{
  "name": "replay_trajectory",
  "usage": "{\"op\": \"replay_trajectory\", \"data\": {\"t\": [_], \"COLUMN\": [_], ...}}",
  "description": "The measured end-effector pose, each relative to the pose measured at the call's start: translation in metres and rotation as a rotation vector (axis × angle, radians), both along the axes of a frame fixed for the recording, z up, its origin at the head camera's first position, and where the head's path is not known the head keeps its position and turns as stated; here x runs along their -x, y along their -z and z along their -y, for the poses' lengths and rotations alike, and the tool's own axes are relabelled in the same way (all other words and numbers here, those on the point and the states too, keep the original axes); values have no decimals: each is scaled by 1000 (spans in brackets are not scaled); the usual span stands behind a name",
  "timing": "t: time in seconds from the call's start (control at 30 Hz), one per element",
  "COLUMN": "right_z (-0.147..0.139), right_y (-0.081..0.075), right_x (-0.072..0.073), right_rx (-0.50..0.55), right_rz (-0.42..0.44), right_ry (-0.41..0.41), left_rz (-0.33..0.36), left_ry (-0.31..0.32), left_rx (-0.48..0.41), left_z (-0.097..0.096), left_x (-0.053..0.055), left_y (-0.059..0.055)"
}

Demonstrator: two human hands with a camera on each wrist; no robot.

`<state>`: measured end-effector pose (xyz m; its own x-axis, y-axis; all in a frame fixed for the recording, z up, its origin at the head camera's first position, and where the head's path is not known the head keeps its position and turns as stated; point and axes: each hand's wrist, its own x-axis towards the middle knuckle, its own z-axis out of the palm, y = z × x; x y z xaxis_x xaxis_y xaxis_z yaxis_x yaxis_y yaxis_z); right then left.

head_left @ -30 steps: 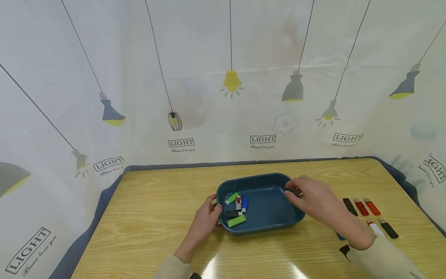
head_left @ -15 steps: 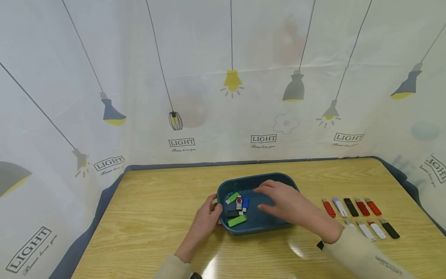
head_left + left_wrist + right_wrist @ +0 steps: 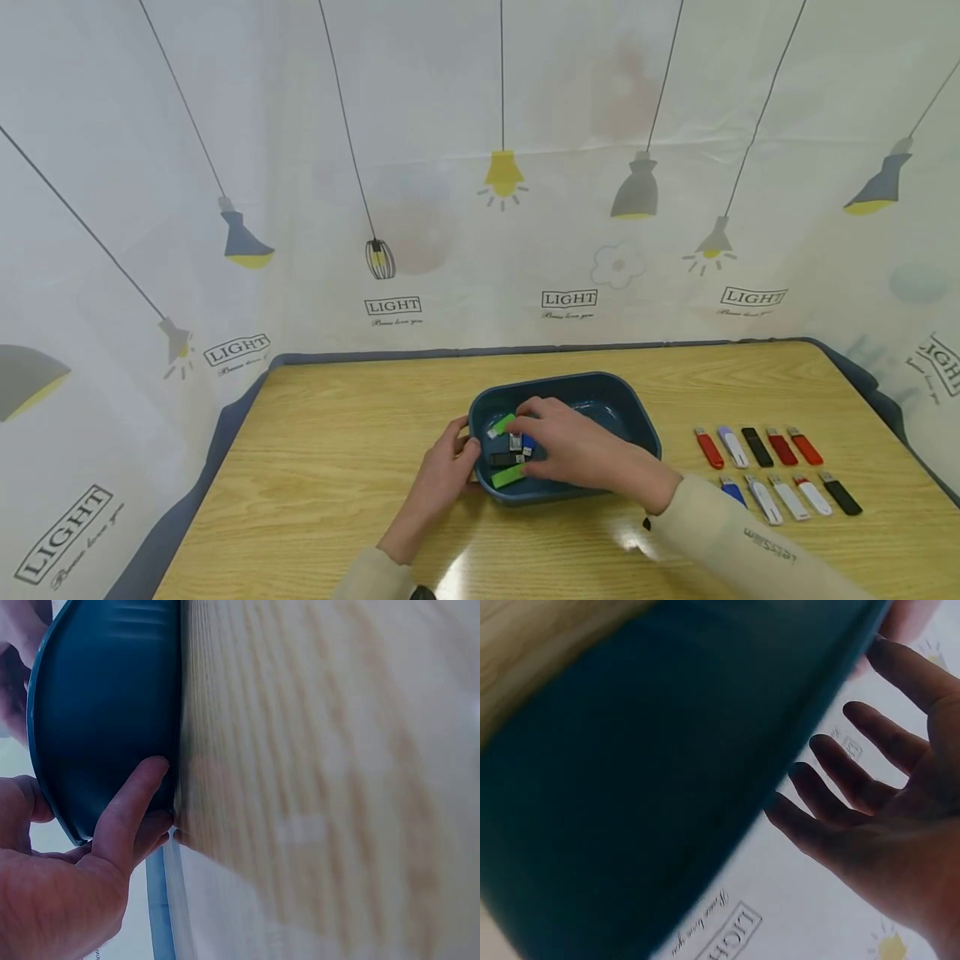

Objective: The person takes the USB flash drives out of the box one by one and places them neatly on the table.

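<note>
A dark blue tray (image 3: 609,386) stands mid-table with several USB sticks bunched in its left end, among them a green stick (image 3: 501,424), a second green stick (image 3: 508,476) and a black stick (image 3: 502,458). My left hand (image 3: 459,444) grips the tray's left rim, thumb inside and fingers (image 3: 131,802) against the outer wall (image 3: 105,697). My right hand (image 3: 534,433) reaches into the tray over the sticks and hides some of them. In the right wrist view its fingers (image 3: 855,787) are spread and straight beside the tray wall (image 3: 667,787); I see nothing held.
Two rows of USB sticks lie on the wooden table (image 3: 337,433) right of the tray: a far row from a red stick (image 3: 707,447) to an orange-red stick (image 3: 806,446), a near row ending in a black stick (image 3: 840,493). A lamp-printed curtain (image 3: 480,208) backs the table.
My right hand moved left from the tray's right rim into the tray and now hovers over the sticks at its left end. The left hand kept its grip on the rim.
</note>
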<state>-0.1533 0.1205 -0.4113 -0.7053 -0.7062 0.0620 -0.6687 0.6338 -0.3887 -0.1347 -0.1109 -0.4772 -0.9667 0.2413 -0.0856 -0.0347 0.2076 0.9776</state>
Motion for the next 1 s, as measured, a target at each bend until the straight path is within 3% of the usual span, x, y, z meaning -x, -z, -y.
{"op": "replay_trajectory", "data": {"t": [0.63, 1.0], "right_z": [32, 42], "right_y": [27, 29], "right_x": [10, 13], "right_rx": [-76, -141], "right_rz": [67, 55], "right_ry": [-86, -98], "left_rz": [-14, -23], "left_ry": [4, -11], "left_rx": [27, 38], "left_z": [0, 0], "left_x": [0, 2], "left_y": [-1, 2]}}
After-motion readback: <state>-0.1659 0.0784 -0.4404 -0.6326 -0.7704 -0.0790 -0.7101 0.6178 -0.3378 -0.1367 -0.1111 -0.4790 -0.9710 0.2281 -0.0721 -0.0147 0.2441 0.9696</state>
